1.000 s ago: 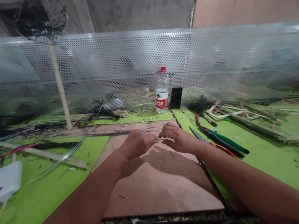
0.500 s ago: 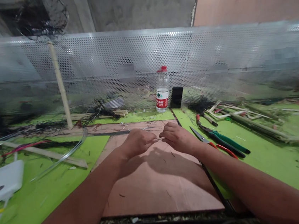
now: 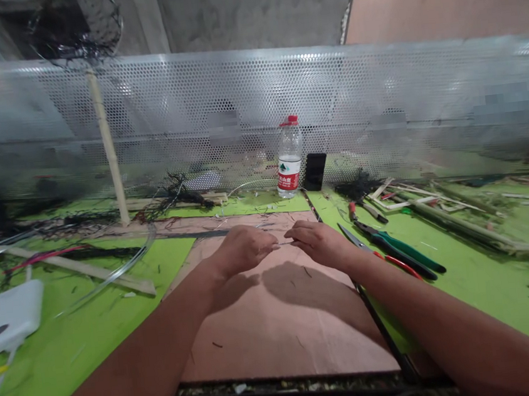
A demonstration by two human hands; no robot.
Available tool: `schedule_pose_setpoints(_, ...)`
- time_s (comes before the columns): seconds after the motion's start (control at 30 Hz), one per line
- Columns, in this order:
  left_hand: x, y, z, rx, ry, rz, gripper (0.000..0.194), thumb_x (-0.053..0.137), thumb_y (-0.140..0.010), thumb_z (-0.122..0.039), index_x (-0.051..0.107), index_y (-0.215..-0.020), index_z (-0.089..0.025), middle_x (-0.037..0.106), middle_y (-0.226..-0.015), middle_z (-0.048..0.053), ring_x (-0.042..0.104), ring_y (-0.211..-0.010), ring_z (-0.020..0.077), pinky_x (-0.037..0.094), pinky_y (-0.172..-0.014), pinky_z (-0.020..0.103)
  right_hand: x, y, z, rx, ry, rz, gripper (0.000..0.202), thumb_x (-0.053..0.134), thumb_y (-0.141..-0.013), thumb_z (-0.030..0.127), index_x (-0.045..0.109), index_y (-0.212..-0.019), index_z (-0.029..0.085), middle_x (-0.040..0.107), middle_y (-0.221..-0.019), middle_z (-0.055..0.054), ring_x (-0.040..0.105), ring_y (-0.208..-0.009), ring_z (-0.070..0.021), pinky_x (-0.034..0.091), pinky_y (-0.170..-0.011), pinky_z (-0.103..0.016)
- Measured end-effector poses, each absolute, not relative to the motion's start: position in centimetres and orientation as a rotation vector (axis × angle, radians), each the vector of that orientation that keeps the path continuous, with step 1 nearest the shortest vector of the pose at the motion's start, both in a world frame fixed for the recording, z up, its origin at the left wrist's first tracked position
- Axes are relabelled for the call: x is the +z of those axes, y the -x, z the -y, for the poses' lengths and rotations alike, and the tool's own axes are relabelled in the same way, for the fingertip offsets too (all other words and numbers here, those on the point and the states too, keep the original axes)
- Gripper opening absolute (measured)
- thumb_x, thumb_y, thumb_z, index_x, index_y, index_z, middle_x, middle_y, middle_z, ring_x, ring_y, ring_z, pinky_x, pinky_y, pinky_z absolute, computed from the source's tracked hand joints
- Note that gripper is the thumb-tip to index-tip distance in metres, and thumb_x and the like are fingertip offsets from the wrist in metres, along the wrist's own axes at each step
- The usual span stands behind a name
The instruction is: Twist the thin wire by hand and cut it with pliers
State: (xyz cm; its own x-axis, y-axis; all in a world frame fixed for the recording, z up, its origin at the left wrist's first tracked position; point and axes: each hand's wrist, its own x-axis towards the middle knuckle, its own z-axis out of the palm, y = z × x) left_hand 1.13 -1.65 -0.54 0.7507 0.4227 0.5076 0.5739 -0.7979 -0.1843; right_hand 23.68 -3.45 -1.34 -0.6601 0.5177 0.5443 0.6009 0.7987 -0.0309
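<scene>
A short stretch of thin wire [image 3: 285, 243] runs between my two hands, just above the bare wooden board [image 3: 289, 340]. My left hand [image 3: 246, 248] is closed, its fingertips pinching one end of that stretch. Opposite it, my right hand [image 3: 316, 241] pinches the other end with fingers bent. The fingertips of the two hands are a small gap apart. More fine, pale wire shows behind my left hand, though I cannot tell whether it is the same piece. To the right of my right forearm lie red-handled scissors [image 3: 401, 267] and green-handled pliers [image 3: 400, 253].
Behind my hands stand a water bottle [image 3: 288, 169] and a black phone [image 3: 315, 172], before a perforated metal screen [image 3: 216, 96]. A bamboo stick [image 3: 108, 145] rises at left, near a white power bank [image 3: 10, 318]. Cut stalks [image 3: 461, 228] lie at right.
My hands have drawn slightly apart, and the wire between them shows more. The view has shifted a little; the tools and bottle stay in place.
</scene>
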Motion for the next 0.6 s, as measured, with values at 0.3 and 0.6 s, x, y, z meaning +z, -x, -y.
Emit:
schedule_pose_setpoints(0.3,-0.45,-0.88,1.35,-0.618,2.695,0.752,0.037,0.042,-0.087,-0.037,0.06,-0.06,-0.018,0.055,-0.051,-0.002,0.04,-0.047,0.009,0.021,-0.048,0.024,-1.45,-23.82,3.17,-0.191,0.729,2.525,0.024,0.044,-0.089,0.015,0.062,-0.105,0.015,0.063,-0.092,-0.01,0.058,-0.085,-0.0173,0.048,-0.074,-0.032)
schedule_pose_setpoints(0.6,0.14,-0.6,1.32,-0.46,2.747,0.676,0.027,0.045,-0.081,-0.022,0.058,-0.058,-0.017,0.053,-0.052,-0.003,0.037,-0.046,0.0083,0.017,-0.046,0.025,-0.95,-23.72,3.63,0.085,0.654,2.511,0.022,0.044,-0.089,0.017,0.065,-0.097,0.016,0.064,-0.089,-0.009,0.059,-0.084,-0.0159,0.048,-0.076,-0.03)
